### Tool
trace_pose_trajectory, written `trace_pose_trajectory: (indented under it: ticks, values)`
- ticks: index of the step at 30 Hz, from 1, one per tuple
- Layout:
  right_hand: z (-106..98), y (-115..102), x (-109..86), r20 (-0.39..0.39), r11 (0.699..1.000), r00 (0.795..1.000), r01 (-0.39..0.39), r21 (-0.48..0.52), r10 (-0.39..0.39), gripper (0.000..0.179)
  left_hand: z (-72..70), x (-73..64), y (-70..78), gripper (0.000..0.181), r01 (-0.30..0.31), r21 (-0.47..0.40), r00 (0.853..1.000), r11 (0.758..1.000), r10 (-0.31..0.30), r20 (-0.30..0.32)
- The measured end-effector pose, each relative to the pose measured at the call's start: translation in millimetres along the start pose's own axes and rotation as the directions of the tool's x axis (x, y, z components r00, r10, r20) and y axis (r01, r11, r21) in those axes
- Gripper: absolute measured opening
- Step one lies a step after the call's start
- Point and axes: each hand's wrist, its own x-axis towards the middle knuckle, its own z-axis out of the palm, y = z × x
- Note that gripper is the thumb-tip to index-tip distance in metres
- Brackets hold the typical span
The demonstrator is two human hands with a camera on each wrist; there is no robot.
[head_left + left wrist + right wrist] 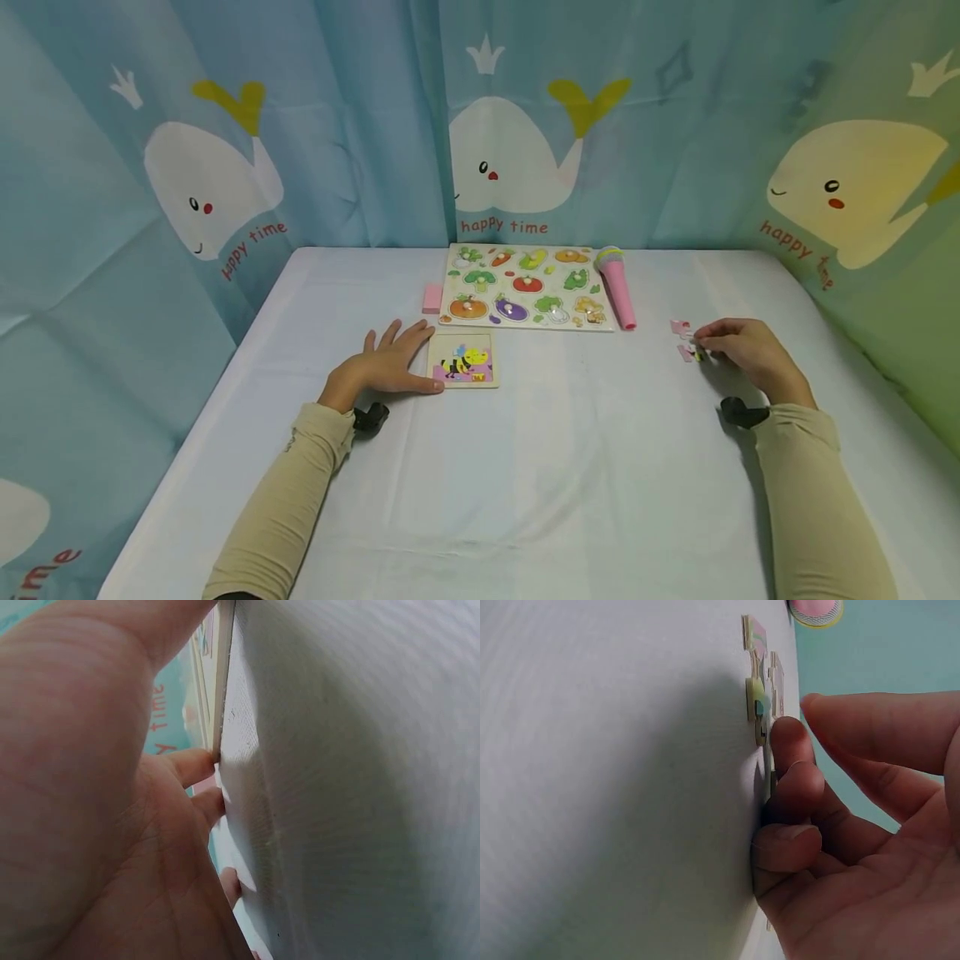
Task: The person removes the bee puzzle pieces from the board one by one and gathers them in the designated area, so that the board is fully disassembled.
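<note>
Tray [471, 385]: bee [463, 364] inside
Left hand [386, 365]: wide, touching tray's 9 o'clock
Right hand [756, 357]: narrow, by bits [679, 327]; holding? cannot tell
Curtain [390, 158]: "happy time"

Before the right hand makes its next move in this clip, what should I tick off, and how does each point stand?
1. Bee puzzle flat on the table: ok.
2. Left hand at the puzzle: ok; thumb and a finger meet its left side.
3. Right hand at the loose pieces: ok; its fingertips are right beside them.
4. Piece pinched by the right hand: cannot tell; neither the head nor right wrist view settles it.
5. Count of loose pieces: cannot tell; some overlap and fingers may hide others.
6. Pink microphone apart from the pieces: ok; it lies beside the vegetable board.
</note>
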Motion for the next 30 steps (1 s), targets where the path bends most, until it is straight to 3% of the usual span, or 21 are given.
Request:
trace_pose_trajectory:
  ticks: [6,11,20,30]
  values:
    - [0,-1,-2.3,-0.034,0.999,0.999,-0.006,0.031,0.007,0.046,2.8,3.2,1.6,0.11,0.009,0.003,1.0,1.0,-0.009,0.009]
    - [2,-8,-3.3,-0.053,0.998,0.997,0.055,0.04,-0.053,0.051,4.3,2.7,0.7,0.11,0.016,0.0,1.0,1.0,-0.016,0.004]
    - [12,-35,-0.4,-0.036,0.986,0.989,0.146,0.079,-0.143,0.043,5.7,-0.4,-2.2,0.111,0.023,0.006,1.0,1.0,-0.023,-0.009]
    - [28,-66,-7.3,-0.027,0.973,0.973,0.228,0.03,-0.228,0.041,2.2,2.6,-1.5,0.111,0.017,0.02,1.0,1.0,-0.017,-0.011]
